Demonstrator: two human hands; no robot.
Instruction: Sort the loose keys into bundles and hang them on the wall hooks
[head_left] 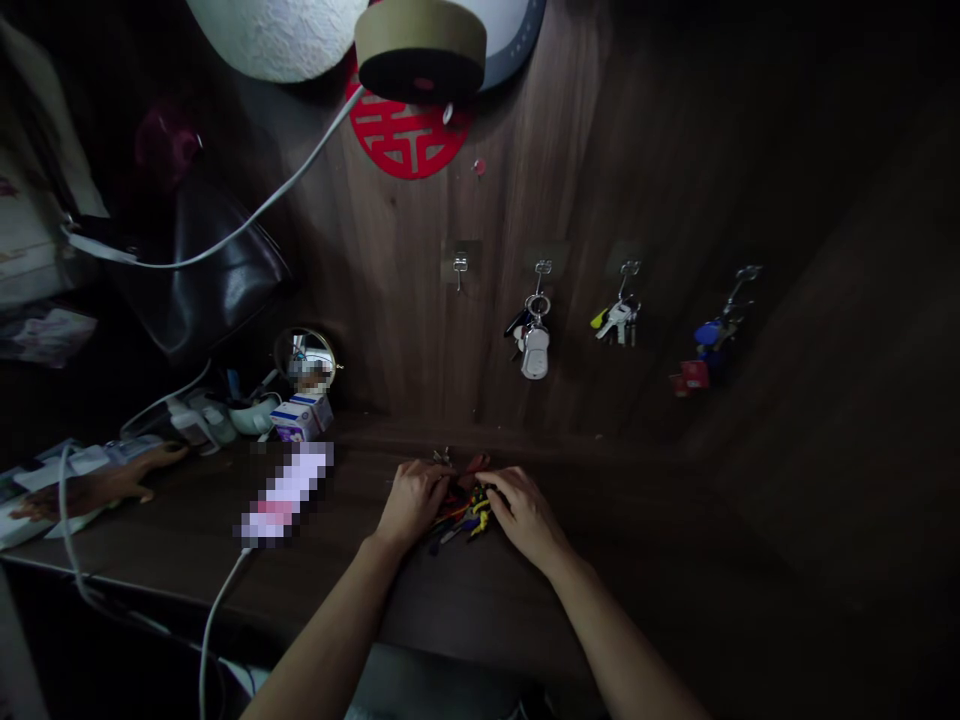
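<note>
A small heap of keys point(463, 508) with coloured tags (red, yellow, blue, some dark) lies on the dark wooden desk point(675, 560), just below frame centre, near the foot of the back panel point(600, 180); both hands rest on it. Left hand point(413, 503) sits at the heap's 9 o'clock, fingers curled down over the keys, knuckles up; whether it actually grips one I cannot tell (fingertips hidden under the hand). Right hand point(527, 515) sits at 3 o'clock, fingers bent inward and touching the heap's edge; grip likewise unclear. The two hands are close, with the keys between them; both forearms enter from 6 o'clock.

At 12 o'clock from the heap, on the panel, a row of four adhesive hooks: the leftmost hook point(460, 268) bare; the next carries a key bunch with a white fob point(535, 345); the third a bunch with a yellow tag point(616, 320); the fourth, toward 2 o'clock, a bunch with blue and red tags point(705, 350).

At 9 o'clock, a pixelated pink-white object point(285, 495) lies on the desk, with a white cable point(214, 610) running from it toward 7 o'clock; beyond it a small round mirror point(305, 358) and a small box point(304, 415). At 11 o'clock, a red paper-cut ornament point(409, 135) is fixed high on the panel, partly behind a lamp head point(420, 45); a dark bag point(210, 270) sits at 10 o'clock.
</note>
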